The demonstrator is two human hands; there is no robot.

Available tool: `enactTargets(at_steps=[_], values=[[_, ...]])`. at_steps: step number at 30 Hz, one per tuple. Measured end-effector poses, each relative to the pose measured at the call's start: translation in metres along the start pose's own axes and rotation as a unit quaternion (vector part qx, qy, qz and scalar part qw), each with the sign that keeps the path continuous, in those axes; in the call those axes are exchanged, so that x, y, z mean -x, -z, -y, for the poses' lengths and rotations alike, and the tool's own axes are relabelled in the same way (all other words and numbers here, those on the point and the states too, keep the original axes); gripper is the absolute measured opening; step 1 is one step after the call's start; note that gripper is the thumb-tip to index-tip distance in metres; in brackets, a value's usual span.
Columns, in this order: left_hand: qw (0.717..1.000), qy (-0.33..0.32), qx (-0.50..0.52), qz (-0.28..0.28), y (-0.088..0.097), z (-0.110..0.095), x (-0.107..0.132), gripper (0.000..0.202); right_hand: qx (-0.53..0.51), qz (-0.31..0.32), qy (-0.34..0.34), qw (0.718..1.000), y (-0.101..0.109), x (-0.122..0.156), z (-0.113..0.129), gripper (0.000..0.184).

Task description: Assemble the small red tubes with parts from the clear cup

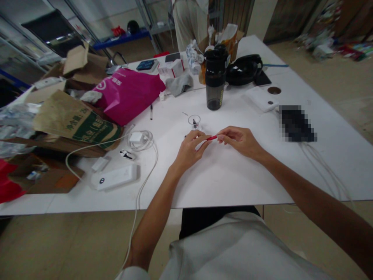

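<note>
Between my two hands is a small, thin red stick-like piece (212, 137), held a little above the white table (221, 175). The fingers of my left hand (190, 151) pinch its left end. At its right end, my right hand (240, 140) has thumb and fingertips pressed together on it. What kind of thing it is cannot be made out at this size. Just beyond my left hand lies a thin ring (194, 119) with a small dark piece inside it. Clear bits beside the ring are partly hidden by my fingers.
A dark bottle (215, 83) stands beyond my hands. Leftward are a magenta bag (128, 95), a white power bank (118, 177), a coiled cable (150, 142) and cardboard boxes (49, 177). A blurred-out dark device (296, 123) lies right. A person (190, 23) stands behind the table.
</note>
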State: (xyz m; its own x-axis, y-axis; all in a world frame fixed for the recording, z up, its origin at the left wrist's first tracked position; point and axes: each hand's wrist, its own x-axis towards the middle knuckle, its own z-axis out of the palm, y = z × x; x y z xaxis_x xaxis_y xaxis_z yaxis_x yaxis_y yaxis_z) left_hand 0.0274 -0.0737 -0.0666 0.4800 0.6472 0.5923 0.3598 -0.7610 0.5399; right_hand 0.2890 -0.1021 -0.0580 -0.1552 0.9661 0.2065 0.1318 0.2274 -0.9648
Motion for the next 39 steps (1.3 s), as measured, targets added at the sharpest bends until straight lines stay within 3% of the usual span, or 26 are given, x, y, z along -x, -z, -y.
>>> enactTargets(at_steps=[12, 17, 19, 23, 32, 39], values=[[0.994, 0.057, 0.071, -0.056, 0.008, -0.01, -0.007, 0.024, -0.038, -0.106, 0.047, 0.992, 0.0, -0.008, 0.0, 0.045], [0.952, 0.149, 0.223, -0.143, 0.009, -0.007, -0.012, 0.032, -0.056, -0.163, 0.072, 0.982, 0.003, -0.01, 0.005, 0.043], [0.935, 0.162, 0.268, -0.169, 0.011, -0.005, -0.014, 0.042, -0.057, -0.177, 0.074, 0.98, 0.005, -0.011, 0.008, 0.044], [0.927, 0.161, 0.273, -0.199, 0.021, -0.003, -0.017, 0.064, -0.049, -0.201, 0.072, 0.976, 0.009, -0.012, 0.01, 0.047], [0.951, 0.172, 0.191, -0.169, 0.026, 0.007, -0.013, 0.073, 0.002, -0.221, 0.053, 0.974, 0.017, -0.013, 0.013, 0.053], [0.974, 0.146, 0.141, -0.103, 0.045, 0.014, -0.012, 0.071, 0.104, -0.235, 0.081, 0.963, 0.05, -0.019, 0.009, 0.04]])
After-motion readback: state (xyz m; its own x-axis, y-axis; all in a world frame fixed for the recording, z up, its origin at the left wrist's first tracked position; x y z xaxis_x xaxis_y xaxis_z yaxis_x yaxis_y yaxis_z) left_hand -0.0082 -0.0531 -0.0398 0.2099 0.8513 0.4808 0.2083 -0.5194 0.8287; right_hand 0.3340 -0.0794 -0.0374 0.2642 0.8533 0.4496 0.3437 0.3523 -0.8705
